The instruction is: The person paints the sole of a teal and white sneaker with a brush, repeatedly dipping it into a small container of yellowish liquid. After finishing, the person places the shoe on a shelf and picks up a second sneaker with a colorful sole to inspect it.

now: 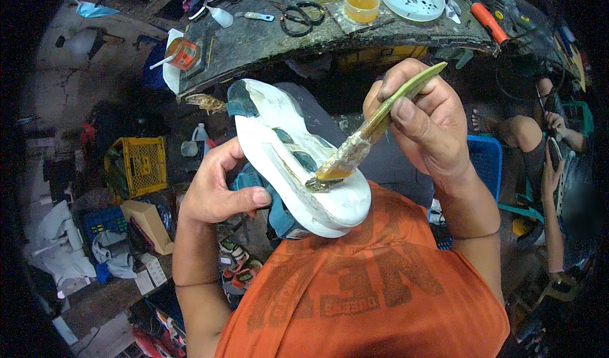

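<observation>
A shoe with a teal upper and a white sole (298,158) is turned underside up in front of my chest. My left hand (222,183) grips it from the left side, thumb on the teal upper (279,209). Dark teal patches show in the middle of the sole and at its far end. Between the thumb and fingers of my right hand (425,114) is a brush (387,114) with a greenish handle and a crusted lower part. Its wet, amber-coated bristles touch the sole near the end closest to me.
Along the far workbench (254,53) sit black-handled scissors (302,19), a tub of amber liquid (361,6), a white basin (412,0), an orange-handled tool (488,23) and a red container (183,55). A yellow crate (144,166) stands left. Another person (552,142) sits at right, holding a shoe.
</observation>
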